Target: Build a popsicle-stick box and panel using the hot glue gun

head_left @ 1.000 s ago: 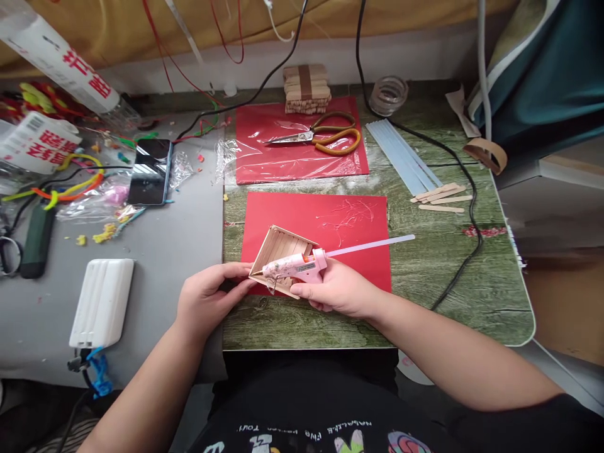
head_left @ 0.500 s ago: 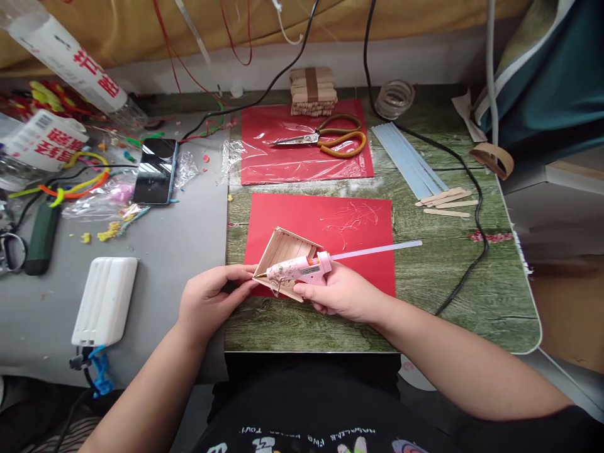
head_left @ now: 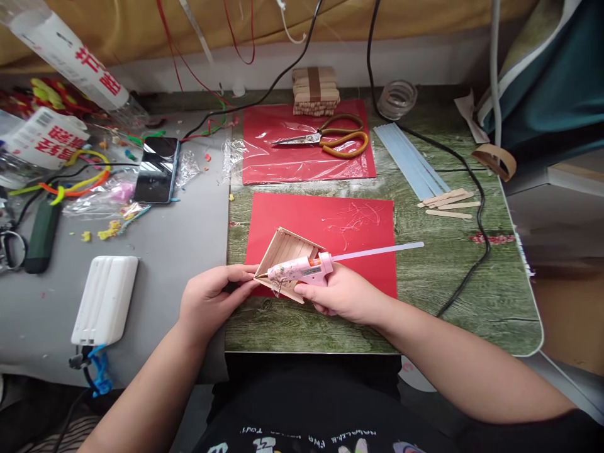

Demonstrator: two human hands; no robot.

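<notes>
A small tray-like piece built of wooden craft sticks (head_left: 289, 247) is over the red sheet (head_left: 274, 211), with raised edges. My left hand (head_left: 210, 292) pinches its left corner between thumb and fingers. In my right hand (head_left: 342, 290) is a pink hot glue gun (head_left: 299, 268), its nozzle at the inside of that same corner. A long translucent glue stick (head_left: 382, 251) sticks out of the gun's back. The gun and my right hand hide part of the wooden piece. Whether glue is flowing cannot be made out.
Scissors (head_left: 330, 139) lie on wrapped red sheets (head_left: 283, 165), with a bundle of craft sticks (head_left: 315, 91) behind. Glue sticks (head_left: 410, 160), loose craft sticks (head_left: 448, 204) and a glass jar (head_left: 397, 99) are to the right. A phone (head_left: 157, 170) and white power bank (head_left: 104, 300) lie left. A black cable (head_left: 481, 189) crosses the right side.
The whole view has shifted slightly, so everything appears a little further right. Both hands keep their hold, and the nozzle stays at the left corner.
</notes>
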